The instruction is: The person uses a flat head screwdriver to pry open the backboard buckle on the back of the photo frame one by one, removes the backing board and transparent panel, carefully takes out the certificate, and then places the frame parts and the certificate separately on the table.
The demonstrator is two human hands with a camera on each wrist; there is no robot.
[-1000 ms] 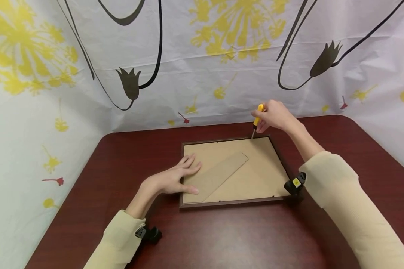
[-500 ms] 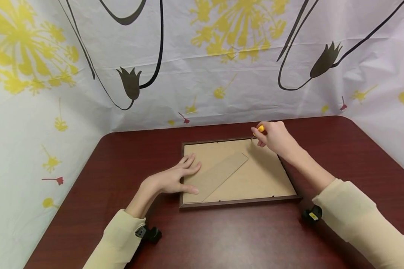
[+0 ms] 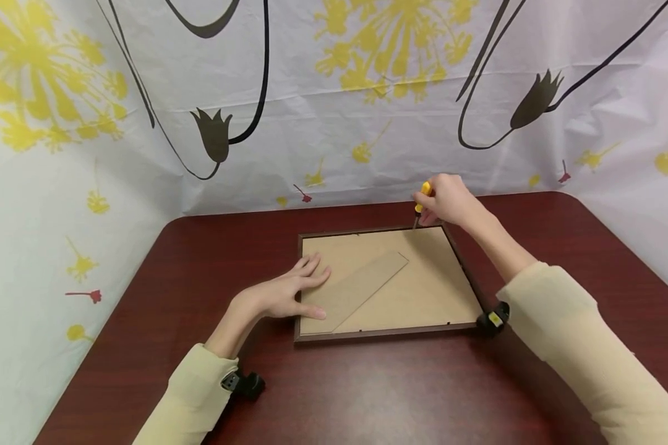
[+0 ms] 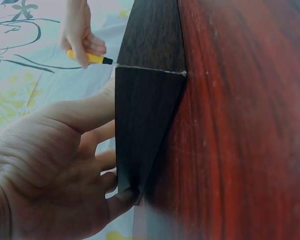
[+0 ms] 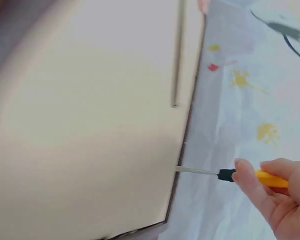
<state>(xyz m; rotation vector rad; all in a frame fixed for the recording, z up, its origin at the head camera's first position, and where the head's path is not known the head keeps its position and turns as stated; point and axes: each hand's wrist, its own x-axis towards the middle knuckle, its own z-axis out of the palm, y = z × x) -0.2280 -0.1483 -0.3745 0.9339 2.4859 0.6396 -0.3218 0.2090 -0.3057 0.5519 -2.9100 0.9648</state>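
Note:
A picture frame (image 3: pixel 389 337) with a dark wooden border lies face down, its tan backing board (image 3: pixel 423 290) upward. A cardboard stand leg (image 3: pixel 367 284) lies slantwise across the board. My left hand (image 3: pixel 284 293) rests with spread fingers on the board's left side, over the frame's edge. My right hand (image 3: pixel 448 198) grips a screwdriver (image 5: pixel 272 180) with a yellow handle and black collar. Its flat metal tip meets the inner side of the frame's far edge, near the far right corner, as the right wrist view shows.
The frame lies on a dark red wooden table (image 3: pixel 401 395) with rounded far corners. A white sheet (image 3: pixel 289 74) with yellow and grey flower prints hangs behind and beside the table. Small dark tabs (image 3: pixel 448 323) show along the frame's inner edges.
My right hand dipped toward the board, tilting the screwdriver low, then rose again to hold it steeper. The tip has stayed near the far edge. My left hand has kept its place.

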